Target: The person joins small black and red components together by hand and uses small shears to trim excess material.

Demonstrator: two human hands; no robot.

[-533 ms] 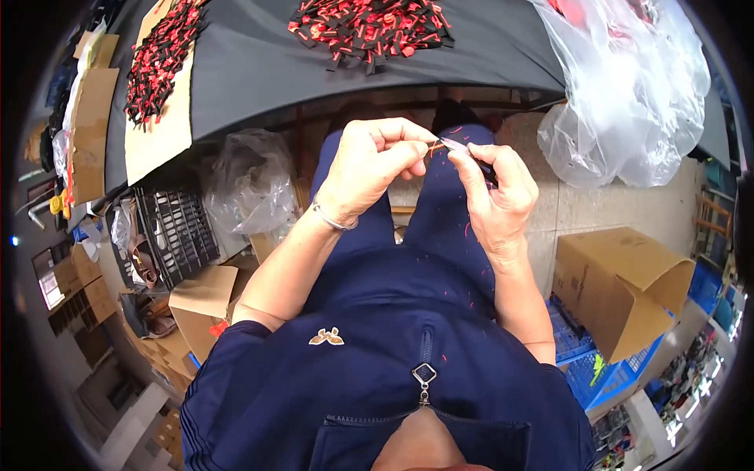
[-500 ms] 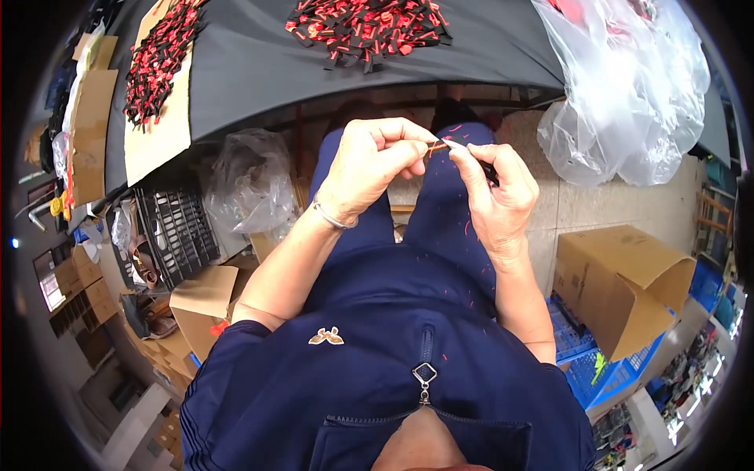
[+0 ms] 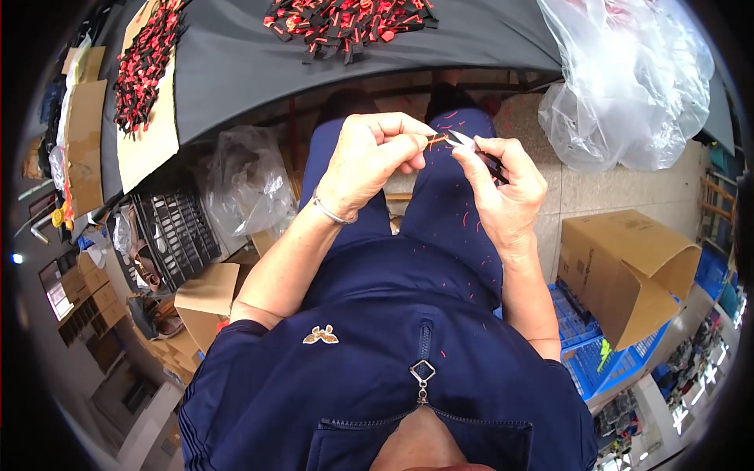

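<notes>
Above my lap, my left hand [image 3: 367, 166] pinches a small black piece with red-orange thread [image 3: 437, 140] between thumb and forefinger. Close on its right, my right hand [image 3: 510, 188] is closed around thread snips [image 3: 463, 141] with dark handles. Their pointed blades stand apart, right beside the thread ends; whether they touch the thread is too small to tell. Red thread scraps [image 3: 465, 220] lie scattered over my dark blue trousers [image 3: 440, 196].
Ahead, a black-covered table [image 3: 236, 74] bears a heap of black-and-red pieces [image 3: 345, 27]. More pieces [image 3: 145, 78] lie on cardboard at left. Clear plastic bags [image 3: 628, 86] hang at right, above a cardboard box [image 3: 620, 267] on blue crates [image 3: 585, 361]. A black crate [image 3: 177, 235] stands left.
The snips' blades have spread apart, and my right hand has moved slightly right. My left hand still pinches the piece, almost in place. The view has shifted a little.
</notes>
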